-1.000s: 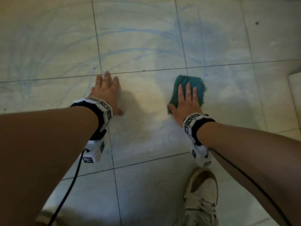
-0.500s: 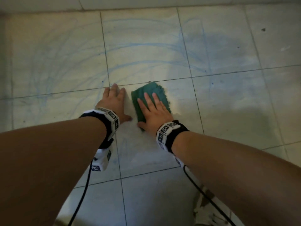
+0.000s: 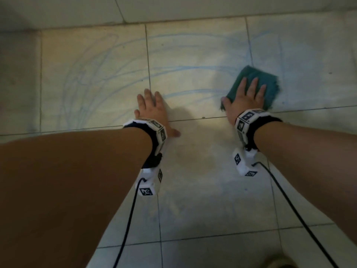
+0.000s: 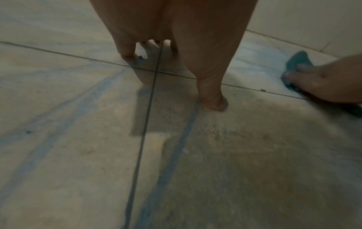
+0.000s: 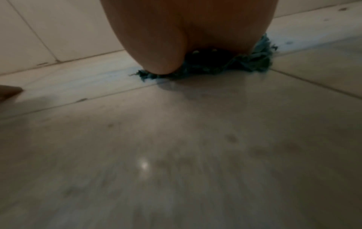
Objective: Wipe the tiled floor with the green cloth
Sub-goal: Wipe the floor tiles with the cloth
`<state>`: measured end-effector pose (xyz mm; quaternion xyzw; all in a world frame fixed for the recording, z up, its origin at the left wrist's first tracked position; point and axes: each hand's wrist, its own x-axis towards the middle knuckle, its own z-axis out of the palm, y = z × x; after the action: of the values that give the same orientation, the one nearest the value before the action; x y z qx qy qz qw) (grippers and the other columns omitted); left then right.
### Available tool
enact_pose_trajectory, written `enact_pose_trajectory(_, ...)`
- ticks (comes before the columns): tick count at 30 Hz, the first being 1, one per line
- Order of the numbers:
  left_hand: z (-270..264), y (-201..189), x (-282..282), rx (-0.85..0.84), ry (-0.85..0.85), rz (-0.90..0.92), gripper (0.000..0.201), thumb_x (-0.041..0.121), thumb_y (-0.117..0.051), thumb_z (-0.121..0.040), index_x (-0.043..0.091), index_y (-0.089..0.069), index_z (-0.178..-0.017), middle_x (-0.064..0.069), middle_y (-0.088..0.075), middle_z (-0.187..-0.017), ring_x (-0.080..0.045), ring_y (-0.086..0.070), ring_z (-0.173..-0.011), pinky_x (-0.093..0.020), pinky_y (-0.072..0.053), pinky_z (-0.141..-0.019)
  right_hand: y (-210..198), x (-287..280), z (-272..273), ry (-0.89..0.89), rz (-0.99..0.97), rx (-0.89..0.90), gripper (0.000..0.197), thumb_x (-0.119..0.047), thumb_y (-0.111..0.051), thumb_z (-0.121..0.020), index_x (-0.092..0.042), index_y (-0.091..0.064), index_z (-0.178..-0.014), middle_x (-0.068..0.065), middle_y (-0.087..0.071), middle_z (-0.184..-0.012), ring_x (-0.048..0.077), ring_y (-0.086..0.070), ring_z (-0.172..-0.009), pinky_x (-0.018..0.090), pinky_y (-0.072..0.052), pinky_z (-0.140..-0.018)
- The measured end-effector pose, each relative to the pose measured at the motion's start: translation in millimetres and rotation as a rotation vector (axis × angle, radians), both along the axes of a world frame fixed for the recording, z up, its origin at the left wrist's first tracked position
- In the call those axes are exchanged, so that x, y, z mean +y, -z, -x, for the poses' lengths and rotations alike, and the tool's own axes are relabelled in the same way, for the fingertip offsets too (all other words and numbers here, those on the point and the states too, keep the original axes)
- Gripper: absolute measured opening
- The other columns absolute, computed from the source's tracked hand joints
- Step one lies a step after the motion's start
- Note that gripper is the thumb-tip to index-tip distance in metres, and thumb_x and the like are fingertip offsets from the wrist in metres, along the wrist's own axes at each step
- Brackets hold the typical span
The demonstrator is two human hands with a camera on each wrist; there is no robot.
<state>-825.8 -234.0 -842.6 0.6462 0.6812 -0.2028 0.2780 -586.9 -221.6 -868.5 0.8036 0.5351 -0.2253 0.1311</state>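
From the head view, we see our right hand (image 3: 244, 100) lying flat on the green cloth (image 3: 257, 85), fingers straight and spread, pressing it onto the tiled floor (image 3: 193, 190). The cloth sits toward two o'clock in the picture, folded into a rough rectangle, with its far end showing past our fingertips. Our left hand (image 3: 152, 111) rests palm-down on bare tile near the centre, fingers straight, thumb out to the side; it holds nothing. Blue streaks (image 3: 108, 74) curve across the tiles from nine o'clock round to one o'clock. White wrist units with black cables (image 3: 127, 219) hang from both wrists.

From the left wrist view, we see our left hand (image 4: 176, 46) propped on the floor (image 4: 254, 155), fingertips and thumb touching tile beside a grout crossing. At three o'clock the right hand (image 4: 323, 80) covers the cloth (image 4: 297, 60), well apart from the left.

From the right wrist view, the heel of our right hand (image 5: 186, 34) bears down on the cloth (image 5: 252, 60), whose frayed edge spreads out at twelve o'clock on the floor (image 5: 176, 139). The fingers are hidden here.
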Motion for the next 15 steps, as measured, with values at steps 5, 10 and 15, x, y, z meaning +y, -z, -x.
enact_pose_trajectory(5, -6, -1, 1, 0.032, -0.004, 0.014, 0.140, 0.061, -0.081, -0.067, 0.011, 0.017, -0.154, -0.014, 0.024, -0.161, -0.037, 0.017, -0.149, -0.053, -0.008, -0.120, -5, 25, 61, -0.330, -0.053, 0.082, 0.084, -0.058, -0.037, -0.100, -0.020, 0.010, -0.159, 0.010, 0.019, -0.165, 0.039, 0.017, -0.150, 0.050, 0.001, -0.122)
enact_pose_trajectory(10, -6, -2, 0, 0.015, -0.027, 0.009, 0.138, 0.060, -0.081, -0.068, 0.013, 0.015, -0.155, -0.012, 0.022, -0.162, -0.034, 0.016, -0.149, -0.051, -0.008, -0.120, -5, -11, 95, -0.729, 0.012, 0.133, 0.086, -0.060, -0.041, -0.098, -0.026, 0.009, -0.159, 0.006, 0.019, -0.165, 0.034, 0.018, -0.151, 0.047, 0.001, -0.122)
enact_pose_trajectory(15, -3, -6, -1, -0.021, -0.024, 0.049, 0.138, 0.057, -0.081, -0.070, 0.012, 0.018, -0.154, -0.013, 0.028, -0.160, -0.036, 0.021, -0.148, -0.053, -0.005, -0.121, -9, 13, 17, -0.491, 0.047, 0.069, 0.090, -0.066, -0.038, -0.095, -0.028, 0.015, -0.157, 0.003, 0.023, -0.164, 0.032, 0.021, -0.150, 0.048, 0.001, -0.124)
